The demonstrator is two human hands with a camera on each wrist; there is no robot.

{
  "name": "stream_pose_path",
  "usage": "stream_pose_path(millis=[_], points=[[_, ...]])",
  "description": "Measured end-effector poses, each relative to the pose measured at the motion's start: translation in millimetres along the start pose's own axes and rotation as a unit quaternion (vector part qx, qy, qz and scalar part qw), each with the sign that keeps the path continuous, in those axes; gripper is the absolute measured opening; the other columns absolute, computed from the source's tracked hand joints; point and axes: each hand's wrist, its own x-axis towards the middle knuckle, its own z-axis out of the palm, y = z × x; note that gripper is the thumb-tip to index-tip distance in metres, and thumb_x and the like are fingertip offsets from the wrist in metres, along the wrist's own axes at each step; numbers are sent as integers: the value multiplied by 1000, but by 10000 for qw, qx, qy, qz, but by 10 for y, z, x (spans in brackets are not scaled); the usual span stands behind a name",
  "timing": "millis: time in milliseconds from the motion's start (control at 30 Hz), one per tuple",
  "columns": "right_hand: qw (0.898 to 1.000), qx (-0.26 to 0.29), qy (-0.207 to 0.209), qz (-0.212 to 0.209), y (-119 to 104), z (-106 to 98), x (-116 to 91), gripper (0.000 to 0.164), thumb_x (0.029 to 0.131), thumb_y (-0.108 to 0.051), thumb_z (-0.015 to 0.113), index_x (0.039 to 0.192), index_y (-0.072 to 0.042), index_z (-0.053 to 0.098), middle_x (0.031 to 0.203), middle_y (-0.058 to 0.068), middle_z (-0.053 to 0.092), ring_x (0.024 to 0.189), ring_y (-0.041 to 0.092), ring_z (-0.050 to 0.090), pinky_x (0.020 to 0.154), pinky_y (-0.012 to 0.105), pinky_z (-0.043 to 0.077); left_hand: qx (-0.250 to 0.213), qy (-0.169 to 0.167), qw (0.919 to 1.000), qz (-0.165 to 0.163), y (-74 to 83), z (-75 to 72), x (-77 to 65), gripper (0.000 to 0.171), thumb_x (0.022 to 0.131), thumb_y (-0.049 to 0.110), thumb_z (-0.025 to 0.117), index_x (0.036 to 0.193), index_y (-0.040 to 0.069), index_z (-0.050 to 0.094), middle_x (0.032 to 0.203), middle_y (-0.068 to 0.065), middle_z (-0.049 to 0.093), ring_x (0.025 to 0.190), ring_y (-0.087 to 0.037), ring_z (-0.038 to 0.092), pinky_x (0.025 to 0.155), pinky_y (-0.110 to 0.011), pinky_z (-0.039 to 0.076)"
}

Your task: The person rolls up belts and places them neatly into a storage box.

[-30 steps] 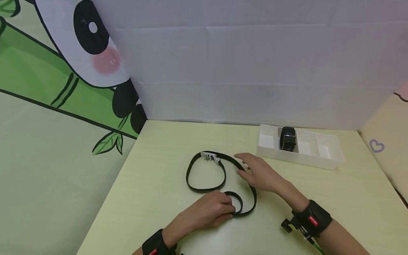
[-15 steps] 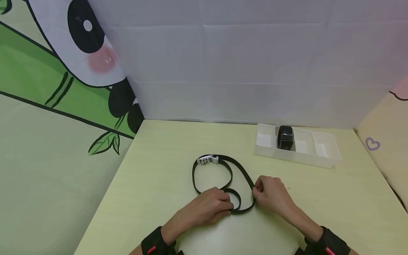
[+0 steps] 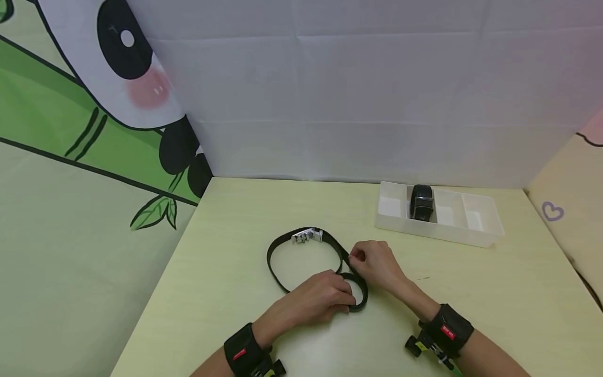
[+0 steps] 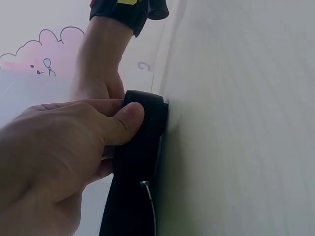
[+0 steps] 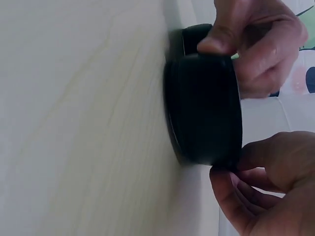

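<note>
A black belt (image 3: 278, 242) with a silver buckle (image 3: 307, 235) stands on its edge on the table, looped on itself. My left hand (image 3: 322, 297) grips the small coil at the near end; in the left wrist view the thumb presses on the black strap (image 4: 140, 142). To the right, my right hand (image 3: 377, 264) pinches the strap's outer run between thumb and fingertips. The right wrist view shows both hands on the curved strap (image 5: 204, 108), the right hand (image 5: 270, 182) low and the left hand (image 5: 261, 44) above. The belt's part behind the left hand is hidden.
A white divided tray (image 3: 443, 235) stands at the back right of the pale table (image 3: 212, 293). One compartment holds a rolled black belt (image 3: 421, 202). A pale cloth wall (image 3: 339, 104) rises behind the table.
The right hand came down onto the strap, took hold of it and has moved left with it. The strap now lies closer round the small coil. The left hand shifted slightly right.
</note>
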Motion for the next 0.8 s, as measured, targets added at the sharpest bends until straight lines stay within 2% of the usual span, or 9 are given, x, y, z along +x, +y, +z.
stream_pose_path(millis=[167, 267, 467, 633, 800], points=[[9998, 145, 23, 102, -35, 19, -38, 10, 100, -15, 84, 91, -14, 90, 84, -3, 85, 75, 7, 72, 67, 24, 52, 296, 200, 9993, -84, -2, 42, 27, 13, 91, 21, 94, 101, 27, 86, 100, 18, 82, 98, -3, 75, 84, -20, 51], [9992, 343, -54, 214, -12, -1, -102, 9, 101, -19, 86, 94, -16, 91, 88, -4, 86, 80, 7, 75, 70, 23, 53, 324, 304, 9989, -114, -4, 67, 27, 14, 93, 18, 92, 101, 27, 86, 101, 17, 82, 98, -4, 74, 82, -19, 48], [9948, 909, -387, 254, 69, -63, -225, 7, 101, -10, 84, 100, -13, 91, 95, 0, 88, 87, 10, 80, 75, 21, 60, 373, 460, 9982, -125, -25, 110, 31, 13, 92, 18, 93, 98, 26, 85, 100, 17, 82, 97, -5, 74, 83, -21, 51], [9945, 949, -383, -233, 87, -45, -273, 9, 101, -6, 82, 101, -11, 90, 100, 2, 88, 89, 11, 81, 77, 22, 62, 318, 548, 9979, -152, -45, 133, 23, 15, 90, 17, 94, 98, 25, 84, 101, 16, 82, 99, -6, 75, 87, -23, 56], [9944, 756, -296, -679, 87, -17, -308, 12, 97, 2, 84, 99, -9, 87, 100, 3, 86, 88, 11, 80, 77, 23, 64, 178, 581, 9980, -176, -47, 149, 19, 16, 91, 14, 93, 99, 24, 84, 101, 15, 83, 100, -6, 75, 88, -24, 57]])
